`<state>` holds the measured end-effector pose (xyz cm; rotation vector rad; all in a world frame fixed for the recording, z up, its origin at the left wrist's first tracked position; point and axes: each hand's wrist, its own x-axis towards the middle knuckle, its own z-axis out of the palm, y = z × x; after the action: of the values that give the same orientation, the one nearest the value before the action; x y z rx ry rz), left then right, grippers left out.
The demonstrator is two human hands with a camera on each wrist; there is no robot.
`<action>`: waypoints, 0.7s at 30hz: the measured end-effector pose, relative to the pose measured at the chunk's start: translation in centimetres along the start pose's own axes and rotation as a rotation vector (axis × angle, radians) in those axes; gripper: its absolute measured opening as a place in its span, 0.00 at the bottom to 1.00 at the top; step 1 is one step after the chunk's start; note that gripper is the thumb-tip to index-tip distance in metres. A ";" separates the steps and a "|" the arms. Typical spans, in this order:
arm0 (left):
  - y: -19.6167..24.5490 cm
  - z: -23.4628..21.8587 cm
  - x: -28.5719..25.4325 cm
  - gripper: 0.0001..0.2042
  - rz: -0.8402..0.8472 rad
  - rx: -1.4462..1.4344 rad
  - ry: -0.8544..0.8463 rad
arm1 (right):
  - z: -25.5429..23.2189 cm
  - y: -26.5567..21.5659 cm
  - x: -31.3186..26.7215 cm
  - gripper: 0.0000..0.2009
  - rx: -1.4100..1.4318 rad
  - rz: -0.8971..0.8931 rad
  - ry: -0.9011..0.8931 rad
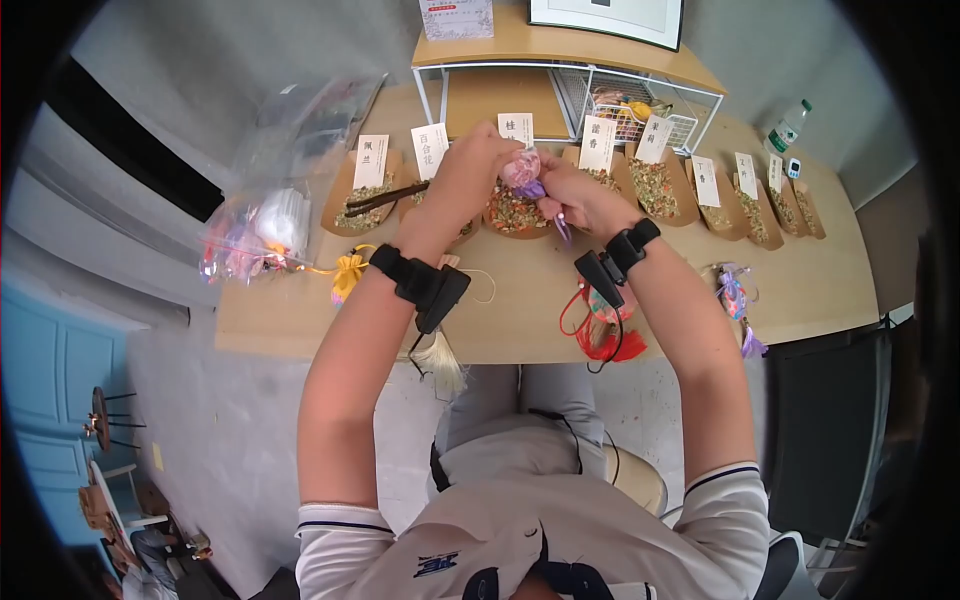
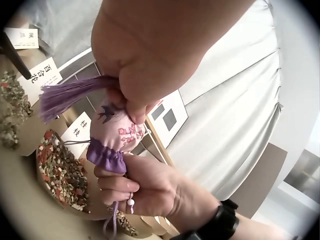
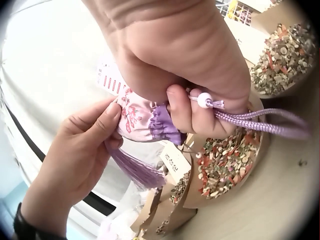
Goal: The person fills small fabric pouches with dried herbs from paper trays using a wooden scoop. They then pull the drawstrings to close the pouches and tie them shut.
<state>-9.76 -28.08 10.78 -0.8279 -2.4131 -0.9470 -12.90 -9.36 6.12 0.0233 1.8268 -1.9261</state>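
Observation:
A small pink sachet [image 1: 520, 170] with a purple gathered neck is held up between both hands, over a paper tray of dried herbs [image 3: 227, 162]. In the left wrist view the sachet [image 2: 112, 127] shows red blossoms and a dark bird. My left hand [image 1: 472, 175] pinches its bottom end, where a purple tassel [image 2: 75, 95] hangs out. My right hand [image 1: 588, 198] grips the purple neck [image 3: 165, 125], fingers curled round it; a cord with a white bead [image 3: 204, 100] comes out of that hand.
Several herb trays with cards stand in a row, dark tongs [image 1: 385, 199] on the left ones. Nearer lie a yellow pouch [image 1: 348, 277], a red-tasselled sachet [image 1: 610, 305] and a blue-purple one [image 1: 733, 292]. Behind are a shelf [image 1: 560, 45], bottle [image 1: 790, 127] and plastic bags [image 1: 280, 225].

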 end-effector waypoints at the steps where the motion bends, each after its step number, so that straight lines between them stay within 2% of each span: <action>1: 0.3 -0.6 -0.1 0.10 -0.027 0.036 -0.028 | 0.0 0.3 0.1 0.09 0.055 0.007 0.019; 5: 1.1 -2.2 0.0 0.11 -0.082 0.139 -0.103 | 0.3 -0.7 -1.1 0.10 0.157 0.001 0.039; 8: 0.4 -1.4 -0.3 0.17 -0.109 0.044 -0.072 | 0.6 -1.1 -1.4 0.09 0.203 0.014 0.020; 11: 0.8 -0.4 -1.0 0.25 -0.091 0.126 0.198 | 0.2 -1.3 -1.4 0.05 0.394 0.041 -0.083; 14: 0.3 -3.0 0.9 0.28 -0.743 -0.627 -0.057 | 0.2 -2.0 -1.8 0.03 0.382 0.011 -0.087; 17: -2.1 -2.0 0.6 0.19 -0.816 -0.778 -0.081 | 0.3 -2.4 -2.6 0.04 0.408 -0.008 -0.150; 20: -3.1 -0.5 0.1 0.12 -0.899 -1.127 -0.239 | -0.3 -2.1 -1.9 0.06 0.404 0.005 -0.252; 21: -2.4 -0.5 0.4 0.12 -0.911 -1.168 -0.227 | -0.3 -2.3 -1.8 0.06 0.394 -0.001 -0.259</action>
<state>-11.50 -29.71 10.22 -0.0169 -2.2297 -2.8490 -12.20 -8.50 8.85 -0.0937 1.2653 -2.1473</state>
